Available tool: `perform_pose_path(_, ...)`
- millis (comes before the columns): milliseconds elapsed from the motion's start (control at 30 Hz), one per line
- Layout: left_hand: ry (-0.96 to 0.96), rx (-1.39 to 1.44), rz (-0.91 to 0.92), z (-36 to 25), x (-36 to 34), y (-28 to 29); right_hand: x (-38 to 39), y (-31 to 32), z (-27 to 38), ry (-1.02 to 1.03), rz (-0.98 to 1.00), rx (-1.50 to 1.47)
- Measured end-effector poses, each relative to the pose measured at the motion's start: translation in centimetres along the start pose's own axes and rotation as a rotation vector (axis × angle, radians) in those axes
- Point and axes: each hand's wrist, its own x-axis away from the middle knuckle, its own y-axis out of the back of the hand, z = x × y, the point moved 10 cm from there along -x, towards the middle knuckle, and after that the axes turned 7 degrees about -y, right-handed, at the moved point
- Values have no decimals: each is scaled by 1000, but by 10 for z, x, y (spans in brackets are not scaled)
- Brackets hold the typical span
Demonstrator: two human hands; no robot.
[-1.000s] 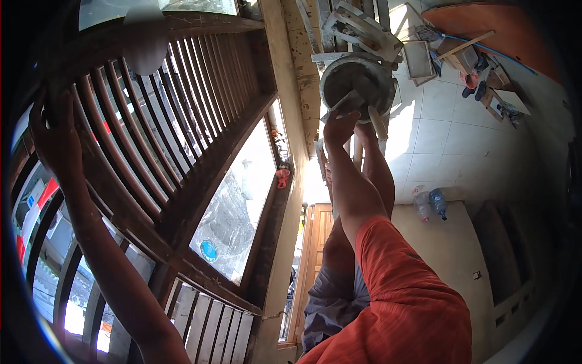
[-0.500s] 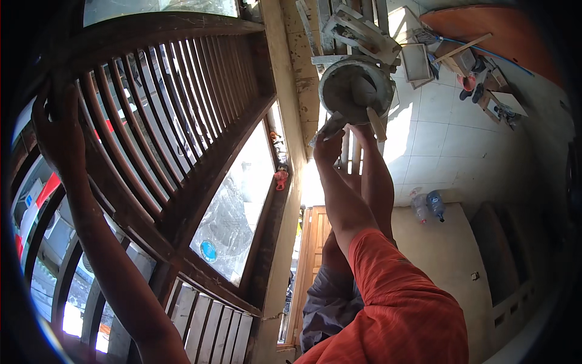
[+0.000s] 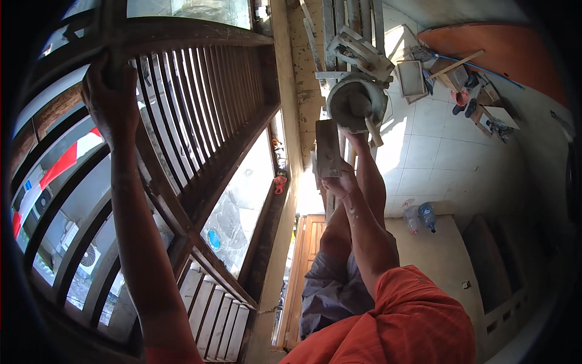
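My left hand [image 3: 110, 100] grips a dark wooden upright [image 3: 109, 36] of the slatted window frame at upper left, its fingers wrapped round it. My right hand [image 3: 336, 182] is closed on a grey-caked rectangular trowel [image 3: 328, 145], held below a round grey-crusted bucket [image 3: 341, 92]. The bucket holds wet grey mix and a tool with a pale handle [image 3: 374, 130]. It rests among planks and rails [image 3: 336, 18] beside my legs [image 3: 370, 182]; my feet are mostly hidden.
Far below lies a tiled floor [image 3: 424, 155] with a box pile [image 3: 458, 79], an orange board [image 3: 509, 67] and plastic bottles [image 3: 426, 215]. A plastered wall edge [image 3: 291, 121] runs beside the window; a pink object [image 3: 279, 182] sits on its sill. A wooden door [image 3: 314, 242] shows below.
My right hand has drawn the trowel out from the bucket, down and toward me, and turned it flat. My left hand appears further right in the picture as the view has shifted.
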Motion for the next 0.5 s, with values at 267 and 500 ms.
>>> perform_pose_path(267,131,129,5,-13,-3,4,38,-118,87,203,23,211)
perform_pose_path(500,162,283,-7,-15,-28,23,12,-335,74,370,169,592)
